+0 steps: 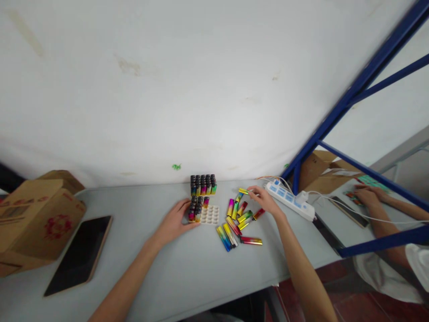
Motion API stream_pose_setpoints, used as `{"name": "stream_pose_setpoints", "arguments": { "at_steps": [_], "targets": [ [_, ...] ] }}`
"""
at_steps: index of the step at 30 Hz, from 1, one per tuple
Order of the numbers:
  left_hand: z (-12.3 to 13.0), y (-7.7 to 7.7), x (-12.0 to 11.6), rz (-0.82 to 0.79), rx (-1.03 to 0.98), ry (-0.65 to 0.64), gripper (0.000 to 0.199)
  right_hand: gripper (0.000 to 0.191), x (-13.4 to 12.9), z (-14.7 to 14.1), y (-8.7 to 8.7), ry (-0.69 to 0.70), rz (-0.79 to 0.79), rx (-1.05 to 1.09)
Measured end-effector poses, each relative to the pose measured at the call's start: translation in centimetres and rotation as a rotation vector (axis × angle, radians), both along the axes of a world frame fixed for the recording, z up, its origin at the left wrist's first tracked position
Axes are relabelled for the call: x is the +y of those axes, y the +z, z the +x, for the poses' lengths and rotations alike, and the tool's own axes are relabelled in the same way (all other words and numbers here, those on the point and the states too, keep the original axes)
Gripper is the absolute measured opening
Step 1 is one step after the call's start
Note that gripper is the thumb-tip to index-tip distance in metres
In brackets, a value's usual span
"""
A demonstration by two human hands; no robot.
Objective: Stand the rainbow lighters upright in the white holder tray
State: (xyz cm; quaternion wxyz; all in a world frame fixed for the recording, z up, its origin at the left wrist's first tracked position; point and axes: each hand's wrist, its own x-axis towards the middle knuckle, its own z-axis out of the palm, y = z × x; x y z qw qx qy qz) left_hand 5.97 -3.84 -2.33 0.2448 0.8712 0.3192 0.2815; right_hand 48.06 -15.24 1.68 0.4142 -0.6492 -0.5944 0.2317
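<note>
My left hand point(174, 221) rests at the left side of a white tray with round holes point(210, 215), fingers apart around its edge and beside the upright lighters point(195, 209) that fill its left part. Behind it stands a full block of upright lighters point(203, 184) with black tops. My right hand point(263, 198) pinches the end of a yellow-green lighter point(243, 191) at the back of a loose pile. Several metallic lighters in red, yellow, green and blue point(233, 226) lie scattered on the grey table right of the tray.
A white power strip point(290, 200) with cables lies right of my right hand. Cardboard boxes point(43, 219) and a dark tablet point(80, 255) are on the left. Beyond a blue metal frame point(345, 100), another person's hands point(367, 195) work at the far right.
</note>
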Motion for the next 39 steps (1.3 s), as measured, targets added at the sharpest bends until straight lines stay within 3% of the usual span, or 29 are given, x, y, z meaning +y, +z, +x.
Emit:
{"name": "stream_pose_setpoints", "arguments": {
  "at_steps": [6, 11, 16, 21, 26, 35, 39],
  "targets": [
    [0.1, -0.3, 0.1, 0.009, -0.012, -0.002, 0.074, 0.046, 1.0, -3.8, 1.0, -0.06, 0.096, 0.123],
    [0.1, -0.2, 0.0, 0.007, 0.027, -0.008, 0.076, 0.058, 2.0, -6.6, 1.2, -0.141, 0.083, 0.442],
    [0.1, 0.0, -0.3, 0.023, 0.002, -0.009, 0.075, 0.059, 2.6, -12.3, 1.7, 0.056, -0.056, 0.673],
    [0.1, 0.4, -0.5, 0.009, 0.015, -0.024, 0.076, 0.053, 2.7, -16.4, 2.1, 0.19, -0.088, 0.545],
    [0.1, 0.5, -0.6, 0.001, 0.011, -0.022, 0.075, 0.052, 2.5, -17.4, 1.1, 0.18, 0.056, 0.21],
    [0.0, 0.4, -0.4, 0.008, -0.006, -0.031, 0.074, 0.055, 1.8, -18.5, 0.4, -0.093, 0.086, 0.121],
    [0.1, 0.6, -0.4, -0.001, 0.024, -0.023, 0.077, 0.047, 1.9, -18.7, 0.4, -0.127, 0.076, 0.082]
  ]
}}
